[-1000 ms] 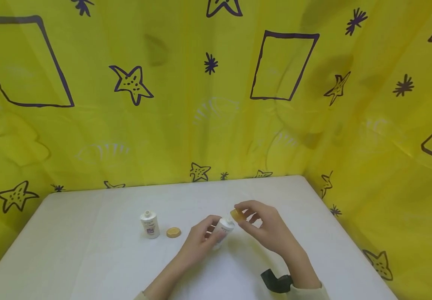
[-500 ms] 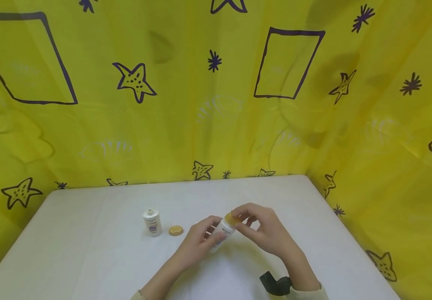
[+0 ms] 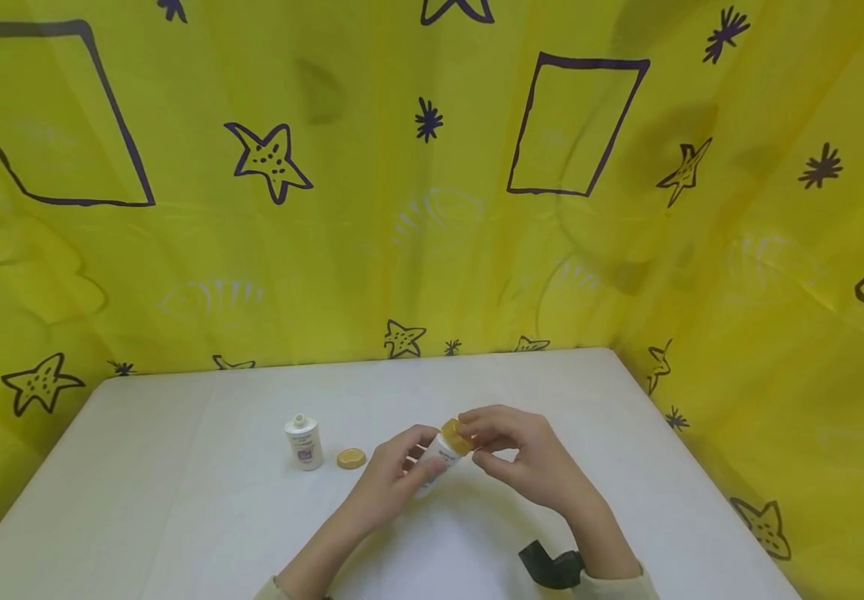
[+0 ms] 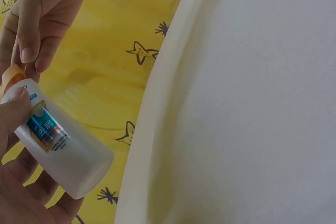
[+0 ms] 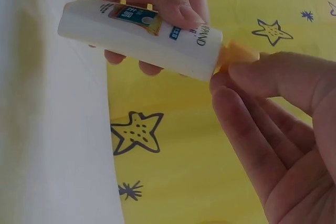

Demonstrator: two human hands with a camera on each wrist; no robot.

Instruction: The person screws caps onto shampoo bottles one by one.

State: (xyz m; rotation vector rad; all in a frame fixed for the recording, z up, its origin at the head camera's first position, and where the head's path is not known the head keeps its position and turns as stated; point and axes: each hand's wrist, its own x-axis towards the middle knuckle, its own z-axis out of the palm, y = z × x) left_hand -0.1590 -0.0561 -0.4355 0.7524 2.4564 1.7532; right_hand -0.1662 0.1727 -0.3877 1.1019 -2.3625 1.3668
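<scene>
My left hand (image 3: 387, 479) grips a small white plastic bottle (image 5: 131, 38), tilted above the table, its thumb on the labelled front. A yellow-orange cap (image 3: 452, 435) sits at the top end of this bottle. Thumb and fingers of my right hand (image 3: 532, 457) pinch the cap, as the right wrist view shows, hiding part of it. The left wrist view shows the bottle's teal label (image 4: 46, 129) and broad base. To the left, a second white bottle (image 3: 304, 448) stands upright without a cap. Beside it on the table lies a flat yellow-orange cap (image 3: 352, 458).
A white cloth covers the table (image 3: 199, 517). Behind and at the right hangs a yellow curtain (image 3: 357, 250) with dark star and square drawings. A black strap-like piece (image 3: 551, 567) juts from the right wrist near the sleeve.
One second ago the right hand held the cap apart from the bottle's top. It has since moved left, bringing the cap onto the bottle, and the fingers have shifted around it.
</scene>
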